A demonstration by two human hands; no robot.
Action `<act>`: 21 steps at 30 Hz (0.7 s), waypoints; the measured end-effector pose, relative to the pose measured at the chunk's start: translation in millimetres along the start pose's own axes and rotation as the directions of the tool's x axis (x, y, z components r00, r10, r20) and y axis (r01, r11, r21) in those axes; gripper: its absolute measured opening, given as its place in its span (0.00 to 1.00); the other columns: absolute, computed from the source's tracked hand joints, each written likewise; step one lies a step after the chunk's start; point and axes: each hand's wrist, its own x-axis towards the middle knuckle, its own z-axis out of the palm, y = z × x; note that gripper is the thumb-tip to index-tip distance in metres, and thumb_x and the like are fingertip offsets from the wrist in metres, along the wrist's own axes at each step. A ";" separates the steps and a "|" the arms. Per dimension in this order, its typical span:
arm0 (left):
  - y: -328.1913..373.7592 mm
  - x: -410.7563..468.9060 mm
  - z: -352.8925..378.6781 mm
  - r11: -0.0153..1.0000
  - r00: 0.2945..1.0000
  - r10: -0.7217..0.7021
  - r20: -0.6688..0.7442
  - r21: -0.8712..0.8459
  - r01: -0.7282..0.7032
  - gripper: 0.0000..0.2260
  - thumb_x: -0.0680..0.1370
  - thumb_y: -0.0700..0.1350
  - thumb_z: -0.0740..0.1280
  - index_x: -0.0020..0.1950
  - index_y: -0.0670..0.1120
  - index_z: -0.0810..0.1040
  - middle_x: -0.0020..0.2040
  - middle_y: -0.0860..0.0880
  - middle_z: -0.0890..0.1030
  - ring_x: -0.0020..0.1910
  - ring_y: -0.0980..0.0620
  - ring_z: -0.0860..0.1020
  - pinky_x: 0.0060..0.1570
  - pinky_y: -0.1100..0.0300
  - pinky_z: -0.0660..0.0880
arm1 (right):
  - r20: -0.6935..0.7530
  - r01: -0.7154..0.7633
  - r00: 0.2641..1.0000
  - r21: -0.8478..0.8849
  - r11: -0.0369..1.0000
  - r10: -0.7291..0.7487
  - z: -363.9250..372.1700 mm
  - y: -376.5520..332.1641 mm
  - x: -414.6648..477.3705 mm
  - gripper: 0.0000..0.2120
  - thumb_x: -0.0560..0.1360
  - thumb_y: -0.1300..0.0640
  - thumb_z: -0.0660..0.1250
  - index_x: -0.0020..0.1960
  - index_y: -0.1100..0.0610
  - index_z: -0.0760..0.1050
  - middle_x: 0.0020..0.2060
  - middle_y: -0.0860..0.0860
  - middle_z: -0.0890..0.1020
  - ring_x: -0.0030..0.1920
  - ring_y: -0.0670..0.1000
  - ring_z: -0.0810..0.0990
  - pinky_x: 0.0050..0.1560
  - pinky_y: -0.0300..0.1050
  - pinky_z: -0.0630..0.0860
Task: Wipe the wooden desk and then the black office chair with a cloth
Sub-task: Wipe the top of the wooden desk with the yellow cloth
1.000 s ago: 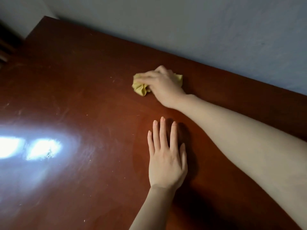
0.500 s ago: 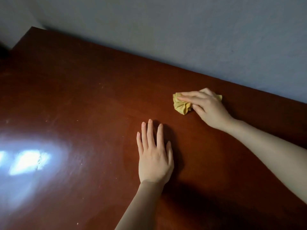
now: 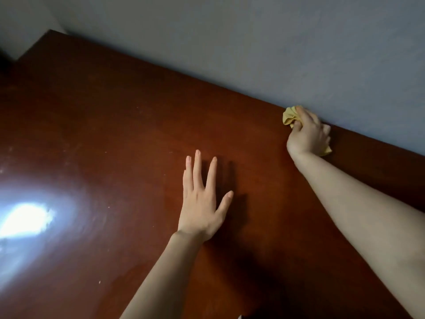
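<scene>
1. left hand (image 3: 201, 203) is lying flat on the wooden bench (image 3: 110, 139) near centre, fingers (image 3: 197, 166) straight and spread, holding nothing.
2. bright glare (image 3: 25, 217) is shining on the bench at 9 o'clock from the left hand.
3. right hand (image 3: 308, 137) is reaching out at 1 o'clock, its fingers curling round and gripping the yellow cloth (image 3: 290, 116).
4. cloth is sitting crumpled on the bench's far edge, where it meets the grey wall (image 3: 230, 42).

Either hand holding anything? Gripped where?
Right hand grips the bunched yellow cloth around its middle, ends sticking out both sides. Left hand lies flat on the desk, holding nothing.
</scene>
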 end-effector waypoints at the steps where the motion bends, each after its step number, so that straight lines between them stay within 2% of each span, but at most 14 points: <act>1: -2.4 -3.8 -3.6 1.000 1.000 0.002 0.013 0.016 -0.002 0.32 0.78 0.63 0.49 0.78 0.53 0.42 0.76 0.52 0.31 0.74 0.50 0.30 0.71 0.51 0.36 | 0.004 -0.001 1.000 0.008 1.000 0.000 2.2 -4.7 -7.5 0.19 0.80 0.58 0.58 0.69 0.42 0.69 0.69 0.40 0.69 0.62 0.56 0.67 0.60 0.47 0.62; 5: -12.1 -36.0 -15.4 0.986 0.998 -0.054 0.017 0.156 0.050 0.34 0.76 0.66 0.46 0.76 0.53 0.37 0.76 0.50 0.31 0.73 0.49 0.29 0.69 0.53 0.26 | 0.070 0.194 0.979 -0.025 0.981 -0.192 6.8 -12.7 -46.9 0.20 0.80 0.58 0.59 0.69 0.41 0.69 0.68 0.37 0.69 0.61 0.54 0.68 0.59 0.47 0.62; 10: -25.4 -107.1 -24.7 0.965 0.978 -0.207 0.000 0.165 0.204 0.37 0.75 0.68 0.49 0.74 0.55 0.32 0.75 0.49 0.29 0.73 0.49 0.28 0.69 0.47 0.28 | 0.139 0.398 0.908 0.003 0.917 -0.395 7.3 -17.5 -112.4 0.22 0.79 0.59 0.61 0.69 0.41 0.69 0.67 0.39 0.71 0.59 0.53 0.68 0.59 0.48 0.61; 14: -38.6 -161.6 -30.0 0.932 0.945 -0.325 -0.038 0.156 0.327 0.41 0.72 0.71 0.48 0.74 0.54 0.31 0.75 0.49 0.29 0.73 0.48 0.29 0.68 0.47 0.28 | 0.193 0.421 0.885 0.057 0.905 -0.423 6.8 -22.5 -162.7 0.21 0.78 0.59 0.62 0.68 0.41 0.70 0.67 0.38 0.71 0.58 0.53 0.68 0.57 0.47 0.62; 18: -54.0 -222.8 -37.2 0.868 0.883 -0.465 -0.061 0.166 0.468 0.47 0.66 0.76 0.48 0.73 0.53 0.29 0.73 0.47 0.26 0.73 0.47 0.28 0.69 0.44 0.32 | 0.279 0.492 0.822 0.089 0.866 -0.496 4.3 -28.2 -229.6 0.21 0.78 0.58 0.63 0.68 0.42 0.71 0.67 0.38 0.71 0.57 0.51 0.68 0.53 0.42 0.58; 21: -66.1 -257.8 -45.3 0.822 0.832 -0.551 -0.059 0.133 0.554 0.53 0.60 0.81 0.46 0.72 0.53 0.26 0.71 0.48 0.23 0.72 0.48 0.27 0.69 0.44 0.33 | 0.324 0.491 0.804 0.110 0.864 -0.498 1.7 -29.5 -275.3 0.21 0.78 0.57 0.64 0.68 0.41 0.70 0.68 0.38 0.70 0.58 0.50 0.67 0.54 0.42 0.57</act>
